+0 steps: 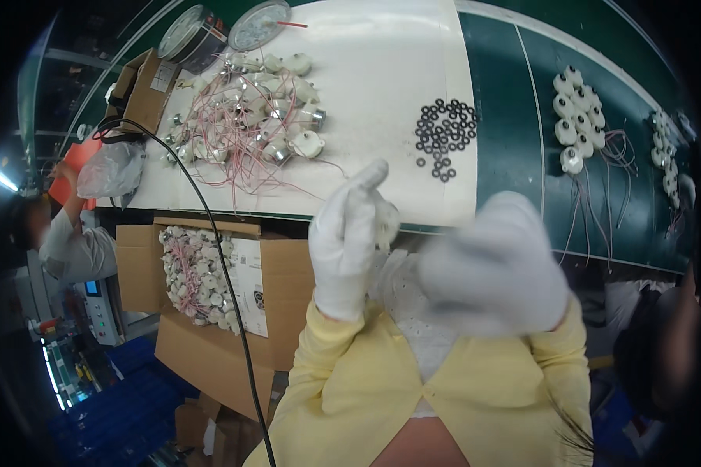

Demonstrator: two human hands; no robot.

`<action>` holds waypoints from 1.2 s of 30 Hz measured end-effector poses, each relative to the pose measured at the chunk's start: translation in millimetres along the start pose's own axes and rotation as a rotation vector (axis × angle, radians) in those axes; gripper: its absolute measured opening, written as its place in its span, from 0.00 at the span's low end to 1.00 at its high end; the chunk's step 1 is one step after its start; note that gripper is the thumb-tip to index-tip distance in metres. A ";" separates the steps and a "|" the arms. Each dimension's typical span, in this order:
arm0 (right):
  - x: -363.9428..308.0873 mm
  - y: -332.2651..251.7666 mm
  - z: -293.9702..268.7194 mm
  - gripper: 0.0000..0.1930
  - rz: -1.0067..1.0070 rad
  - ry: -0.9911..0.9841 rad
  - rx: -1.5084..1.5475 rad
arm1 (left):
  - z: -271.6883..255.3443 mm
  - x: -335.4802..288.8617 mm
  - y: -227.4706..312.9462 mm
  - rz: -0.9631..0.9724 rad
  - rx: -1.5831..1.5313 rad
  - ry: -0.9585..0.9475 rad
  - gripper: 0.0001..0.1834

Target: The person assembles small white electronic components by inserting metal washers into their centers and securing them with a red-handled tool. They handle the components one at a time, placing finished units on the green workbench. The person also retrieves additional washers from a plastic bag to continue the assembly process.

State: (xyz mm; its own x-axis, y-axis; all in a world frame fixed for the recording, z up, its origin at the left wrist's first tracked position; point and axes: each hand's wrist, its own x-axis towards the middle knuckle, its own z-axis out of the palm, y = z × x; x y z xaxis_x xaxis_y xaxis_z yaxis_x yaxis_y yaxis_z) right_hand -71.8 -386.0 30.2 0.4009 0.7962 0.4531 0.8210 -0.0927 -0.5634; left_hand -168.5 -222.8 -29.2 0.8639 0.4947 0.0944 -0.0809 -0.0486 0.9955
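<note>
My left hand [343, 249], in a white glove, is raised at the table's near edge with its fingers closed around a small off-white motor [387, 222]. Most of that motor is hidden behind the glove. My right hand [494, 272], also gloved in white, is smeared by motion to the right of it, so its fingers and anything in them cannot be made out. Beyond the hands, many black rings [445, 132] lie in a loose patch on the white sheet [382, 78]. To their left is a tangled heap of white motors [249, 109] with thin pink wires.
Rows of white motors [578, 113] stand on the green surface [506, 117] at right. An open carton [288, 296] of motors sits below the table's left part. A black cable [226, 257] hangs across the view. Another person [78, 245] is at far left.
</note>
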 end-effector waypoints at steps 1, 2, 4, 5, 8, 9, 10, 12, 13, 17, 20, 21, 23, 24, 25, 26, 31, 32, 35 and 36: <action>-1.1 5.3 13.3 0.23 -0.001 0.046 0.005 | 5.6 -4.9 10.0 -0.027 -0.135 -0.001 0.27; -3.1 11.6 27.0 0.24 -0.021 0.082 0.004 | 7.6 -6.7 12.8 0.036 -0.097 -0.048 0.27; -3.4 20.4 37.3 0.26 -0.093 0.121 -0.024 | 10.8 -6.5 13.9 0.171 -0.019 -0.132 0.28; -4.7 17.0 28.1 0.26 -0.077 0.076 -0.022 | 10.1 -4.2 16.8 0.192 0.009 -0.180 0.27; -5.6 25.5 23.9 0.26 -0.048 -0.019 0.260 | 10.2 2.6 22.9 0.259 0.094 -0.249 0.27; -7.1 28.3 25.6 0.26 -0.054 0.009 0.309 | 13.5 3.9 18.2 0.285 0.120 -0.219 0.27; -9.1 31.5 28.6 0.27 -0.059 0.037 0.359 | 16.2 4.8 13.1 0.305 0.135 -0.205 0.26; -15.3 28.6 41.2 0.28 0.163 0.222 0.661 | 20.8 4.3 1.7 0.336 0.159 -0.189 0.24; -19.8 15.2 54.9 0.29 0.398 0.378 0.905 | 21.1 3.5 -1.1 0.346 0.166 -0.189 0.22; -37.4 42.6 39.1 0.32 0.305 0.341 1.721 | 2.5 23.9 3.6 0.696 0.974 -0.343 0.15; -42.1 56.9 16.5 0.33 -0.112 0.176 1.958 | -22.5 83.1 16.4 0.375 0.796 -0.191 0.15; -43.4 57.1 8.0 0.32 -0.169 0.126 1.957 | -30.0 107.0 19.2 0.455 0.885 -0.085 0.14; -51.1 60.8 -5.9 0.31 -0.227 0.053 1.939 | -34.5 152.8 25.5 0.539 1.224 0.071 0.13; -56.1 64.4 -11.2 0.30 -0.211 -0.001 1.948 | -41.4 174.6 16.8 0.624 1.343 0.161 0.12; -60.7 68.7 -15.8 0.28 -0.193 -0.058 1.957 | -50.3 192.4 3.1 0.705 1.458 0.253 0.12; -67.9 79.3 -15.2 0.28 -0.186 -0.113 1.942 | -59.1 207.0 -6.0 0.616 1.571 0.168 0.12; -82.3 50.0 -54.8 0.18 0.689 -0.071 0.901 | -50.2 206.2 -12.6 0.426 1.684 -0.053 0.11; -70.2 51.4 -48.6 0.16 0.548 -0.077 0.544 | -45.1 197.1 -14.6 0.523 1.631 -0.054 0.10; -51.5 62.6 -33.7 0.12 0.236 -0.103 -0.274 | -27.6 165.4 -17.3 0.733 1.504 -0.059 0.08; -51.9 68.6 -26.1 0.11 0.217 -0.108 -0.378 | -24.3 151.3 -14.6 0.747 1.507 -0.058 0.06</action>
State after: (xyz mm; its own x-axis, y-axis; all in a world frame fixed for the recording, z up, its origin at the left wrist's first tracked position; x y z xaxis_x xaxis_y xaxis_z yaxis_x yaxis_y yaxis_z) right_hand -25.6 -449.3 -14.0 0.5517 0.7904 0.2663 0.8217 -0.4603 -0.3361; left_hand -48.7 -126.2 -29.4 0.8773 -0.0476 0.4777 0.0317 -0.9871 -0.1567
